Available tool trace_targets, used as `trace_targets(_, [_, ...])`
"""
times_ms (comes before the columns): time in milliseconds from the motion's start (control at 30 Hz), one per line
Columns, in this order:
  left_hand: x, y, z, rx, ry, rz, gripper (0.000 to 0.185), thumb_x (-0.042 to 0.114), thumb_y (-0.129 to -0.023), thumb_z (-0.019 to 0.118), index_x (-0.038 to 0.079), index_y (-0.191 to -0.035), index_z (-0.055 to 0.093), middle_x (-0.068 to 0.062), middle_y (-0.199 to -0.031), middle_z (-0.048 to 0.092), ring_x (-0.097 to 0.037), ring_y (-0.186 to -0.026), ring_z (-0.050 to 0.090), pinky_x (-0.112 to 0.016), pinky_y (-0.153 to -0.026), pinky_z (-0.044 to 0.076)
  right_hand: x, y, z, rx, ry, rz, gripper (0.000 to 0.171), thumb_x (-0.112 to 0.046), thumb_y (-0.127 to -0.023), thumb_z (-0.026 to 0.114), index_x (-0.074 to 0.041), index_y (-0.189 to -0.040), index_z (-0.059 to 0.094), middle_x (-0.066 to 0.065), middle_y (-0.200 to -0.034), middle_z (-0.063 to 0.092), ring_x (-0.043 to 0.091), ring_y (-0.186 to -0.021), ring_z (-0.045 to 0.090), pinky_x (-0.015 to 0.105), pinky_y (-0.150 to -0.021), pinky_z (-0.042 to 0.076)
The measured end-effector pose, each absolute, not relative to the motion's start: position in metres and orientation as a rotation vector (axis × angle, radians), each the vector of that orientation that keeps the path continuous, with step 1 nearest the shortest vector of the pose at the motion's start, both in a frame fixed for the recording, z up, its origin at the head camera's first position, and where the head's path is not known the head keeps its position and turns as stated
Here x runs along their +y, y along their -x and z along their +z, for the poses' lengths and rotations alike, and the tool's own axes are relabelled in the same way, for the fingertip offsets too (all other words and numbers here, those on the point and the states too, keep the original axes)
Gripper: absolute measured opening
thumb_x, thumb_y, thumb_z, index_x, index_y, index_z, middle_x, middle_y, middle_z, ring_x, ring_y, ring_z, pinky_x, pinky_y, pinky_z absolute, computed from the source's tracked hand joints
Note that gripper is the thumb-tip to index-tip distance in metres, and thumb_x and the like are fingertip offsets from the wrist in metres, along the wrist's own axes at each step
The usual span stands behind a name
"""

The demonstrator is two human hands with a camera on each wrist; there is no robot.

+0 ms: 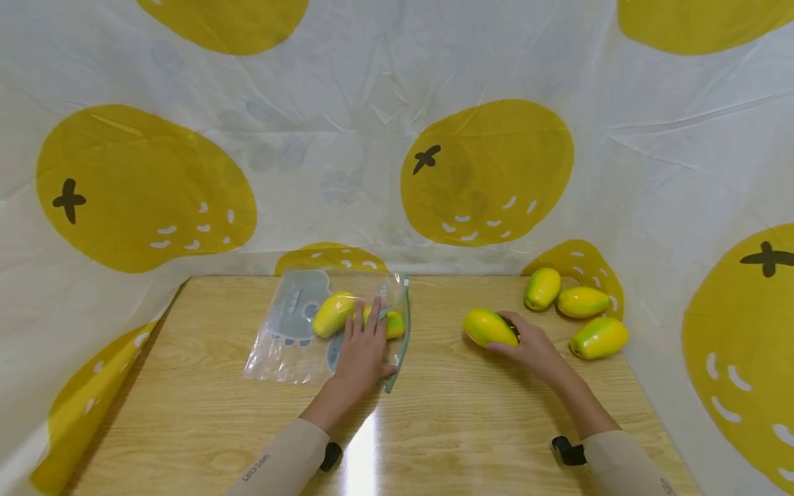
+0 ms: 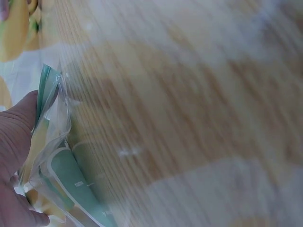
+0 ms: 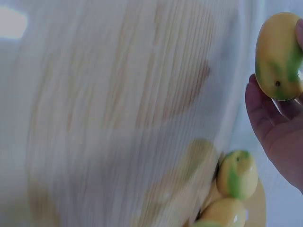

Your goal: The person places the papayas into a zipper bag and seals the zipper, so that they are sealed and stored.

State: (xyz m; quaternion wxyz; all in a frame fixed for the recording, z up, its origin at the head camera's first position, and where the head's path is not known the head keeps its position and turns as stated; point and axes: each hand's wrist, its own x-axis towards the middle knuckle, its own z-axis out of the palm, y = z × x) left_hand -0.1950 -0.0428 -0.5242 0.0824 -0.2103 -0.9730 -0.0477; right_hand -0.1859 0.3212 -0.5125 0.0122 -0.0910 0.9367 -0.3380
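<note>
- The clear plastic zip bag with a grey-blue print (image 1: 291,331) lies flat on the light wooden table (image 1: 434,413), at about 10 o'clock from the table's middle, with two yellow-green mangoes (image 1: 335,313) inside.
- The left hand (image 1: 362,351) presses on the bag near its green zip edge (image 1: 403,331), fingers straight and slightly spread (thumb at the seal).
- The right hand (image 1: 527,348) curls round a yellow-green mango (image 1: 490,327) at 2 o'clock.
- Three more yellow-green mangoes (image 1: 579,303) lie at its 1 o'clock, near the fruit-print backdrop (image 1: 490,172).

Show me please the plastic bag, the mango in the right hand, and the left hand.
plastic bag (image 1: 282,351): head view, clear near corner.
mango (image 1: 488,327): head view, middle of its skin.
left hand (image 1: 362,348): head view, back of hand.
</note>
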Motion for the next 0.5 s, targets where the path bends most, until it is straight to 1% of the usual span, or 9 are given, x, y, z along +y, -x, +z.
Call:
trace_targets(133, [-0.045,0.195,-0.524,-2.915,0.633,-0.179,0.114,0.060,-0.068,0.090,0.003,-0.154,0.041,-0.017,-0.173,0.012,-0.050,-0.156,0.015,-0.064,-0.121,0.029,0.303,0.191,-0.516,2.885,0.320,-1.111,0.077,-0.042,-0.092,0.078,-0.004,-0.151,0.046,0.025,-0.147,0.056,0.044,-0.131,0.057,0.061,-0.104,0.048])
trace_targets(233, [-0.046,0.196,-0.524,-2.908,0.628,-0.201,0.114,0.059,-0.068,0.091,0.003,-0.154,0.042,-0.017,-0.173,0.013,-0.050,-0.156,0.015,-0.065,-0.121,0.028,0.291,0.195,-0.518,2.856,0.339,-1.139,0.078,-0.042,-0.091,0.078,-0.006,-0.151,0.046,0.023,-0.150,0.054,0.043,-0.136,0.054,0.062,-0.109,0.045])
trace_targets(367, [-0.047,0.197,-0.524,-2.904,0.623,-0.205,0.114,0.060,-0.067,0.091,0.004,-0.153,0.042,-0.017,-0.173,0.013,-0.050,-0.156,0.016,-0.064,-0.121,0.029,0.277,0.197,-0.518,2.793,0.359,-1.174,0.079,-0.042,-0.091,0.078,-0.006,-0.153,0.045,0.021,-0.152,0.052,0.042,-0.139,0.051,0.062,-0.113,0.040])
trace_targets(500, [-0.045,0.197,-0.526,-2.910,0.633,-0.191,0.116,0.062,-0.067,0.090,0.003,-0.154,0.042,-0.017,-0.173,0.013,-0.050,-0.156,0.016,-0.064,-0.121,0.029,0.266,0.196,-0.515,2.752,0.379,-1.174,0.080,-0.041,-0.091,0.079,-0.004,-0.154,0.044,0.021,-0.154,0.051,0.042,-0.140,0.049,0.062,-0.114,0.039])
